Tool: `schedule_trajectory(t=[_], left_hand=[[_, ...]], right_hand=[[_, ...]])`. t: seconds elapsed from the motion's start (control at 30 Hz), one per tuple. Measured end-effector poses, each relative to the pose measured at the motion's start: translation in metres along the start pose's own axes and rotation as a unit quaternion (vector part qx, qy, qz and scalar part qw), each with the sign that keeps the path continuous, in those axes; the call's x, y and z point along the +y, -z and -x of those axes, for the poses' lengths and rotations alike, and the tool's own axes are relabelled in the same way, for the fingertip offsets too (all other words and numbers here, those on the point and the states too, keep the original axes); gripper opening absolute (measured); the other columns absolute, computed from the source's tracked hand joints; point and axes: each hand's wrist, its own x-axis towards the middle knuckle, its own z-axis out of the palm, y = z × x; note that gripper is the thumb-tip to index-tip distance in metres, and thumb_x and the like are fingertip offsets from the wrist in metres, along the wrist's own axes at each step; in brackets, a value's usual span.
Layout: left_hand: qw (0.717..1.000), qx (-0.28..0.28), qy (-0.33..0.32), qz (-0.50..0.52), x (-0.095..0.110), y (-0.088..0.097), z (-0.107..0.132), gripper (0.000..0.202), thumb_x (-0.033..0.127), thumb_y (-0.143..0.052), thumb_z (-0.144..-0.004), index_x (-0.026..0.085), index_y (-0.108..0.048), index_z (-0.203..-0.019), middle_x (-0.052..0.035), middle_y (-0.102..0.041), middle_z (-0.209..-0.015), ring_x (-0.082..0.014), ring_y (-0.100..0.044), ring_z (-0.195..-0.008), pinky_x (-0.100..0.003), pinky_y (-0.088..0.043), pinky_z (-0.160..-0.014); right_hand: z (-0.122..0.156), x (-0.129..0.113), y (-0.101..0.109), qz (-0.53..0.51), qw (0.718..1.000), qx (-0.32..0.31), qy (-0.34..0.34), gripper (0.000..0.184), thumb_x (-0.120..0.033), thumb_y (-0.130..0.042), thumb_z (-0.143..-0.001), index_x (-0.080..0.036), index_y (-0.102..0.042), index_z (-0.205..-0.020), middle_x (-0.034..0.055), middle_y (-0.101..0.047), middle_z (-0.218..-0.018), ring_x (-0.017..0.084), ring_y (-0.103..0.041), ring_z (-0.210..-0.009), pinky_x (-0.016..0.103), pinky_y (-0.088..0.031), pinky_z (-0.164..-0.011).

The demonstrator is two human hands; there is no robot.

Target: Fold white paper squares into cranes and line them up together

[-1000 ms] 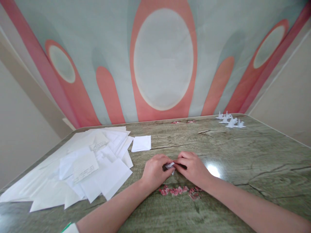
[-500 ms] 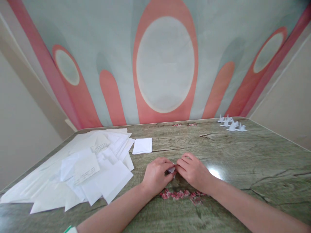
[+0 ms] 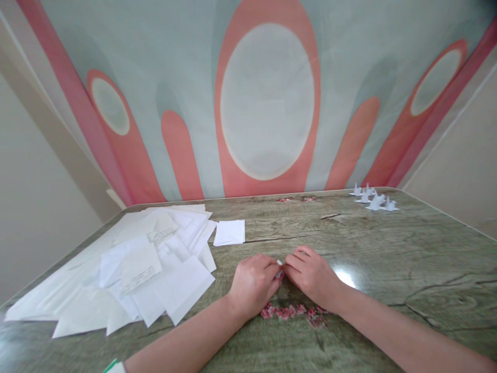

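Just above the table's near middle, my left hand [image 3: 254, 284] is closed on a small folded piece of white paper [image 3: 279, 269]. My right hand [image 3: 310, 274] meets it from the other side, thumb and fingers pinched at the paper's edge. Most of the paper is hidden by my fingers, so its folded shape cannot be made out. Beyond my left hand lies a small stack of square white paper [image 3: 229, 232]. Several folded white paper cranes [image 3: 376, 201] stand together at the far right of the table.
A large spread pile of loose white sheets [image 3: 89, 280] covers the table's left side, some with printed lines. The wood-patterned table [image 3: 388, 248] has printed pink blossoms and a bright light reflection near my right wrist. A patterned wall covering [image 3: 267, 103] rises behind its far edge.
The fingers of my left hand have closed further round the paper, and less of it shows. Both hands stay together in nearly the same place; the whole view has shifted slightly.
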Motion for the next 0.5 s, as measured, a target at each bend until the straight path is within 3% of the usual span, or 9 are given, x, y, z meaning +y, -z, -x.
schedule_trajectory(t=[0.2, 0.37, 0.5], left_hand=[[1.0, 0.009, -0.011, -0.015, 0.0021, 0.0015, 0.0005, 0.015, 0.023, -0.048, -0.086, 0.02, -0.063, -0.089, -0.0034, -0.064, -0.085, -0.0178, -0.057, -0.08, -0.029, -0.046, -0.069], [0.999, -0.009, -0.023, -0.034, 0.0046, 0.0034, 0.0016, 0.019, 0.022, -0.044, -0.089, 0.02, -0.06, -0.098, -0.0037, -0.063, -0.089, -0.0185, -0.057, -0.083, -0.031, -0.046, -0.071], [0.999, -0.018, -0.025, -0.042, 0.0056, 0.0048, 0.0014, 0.019, 0.022, -0.044, -0.089, 0.02, -0.06, -0.099, -0.0047, -0.062, -0.09, -0.0186, -0.056, -0.084, -0.031, -0.046, -0.071]], right_hand=[[0.0049, 0.0028, 0.0007, -0.095, 0.993, -0.016, -0.071, 0.018, -0.011, -0.048, -0.086, -0.019, -0.063, -0.081, 0.0023, -0.056, -0.077, 0.015, -0.05, -0.073, 0.03, -0.037, -0.071], [0.008, 0.0043, 0.0038, -0.155, 0.978, -0.018, -0.135, 0.022, -0.008, -0.049, -0.083, -0.022, -0.065, -0.09, 0.0024, -0.057, -0.082, 0.016, -0.053, -0.078, 0.03, -0.039, -0.071], [0.009, 0.0047, 0.0039, -0.17, 0.974, -0.012, -0.15, 0.023, -0.01, -0.049, -0.083, -0.023, -0.066, -0.093, 0.0024, -0.058, -0.082, 0.016, -0.054, -0.079, 0.03, -0.041, -0.073]])
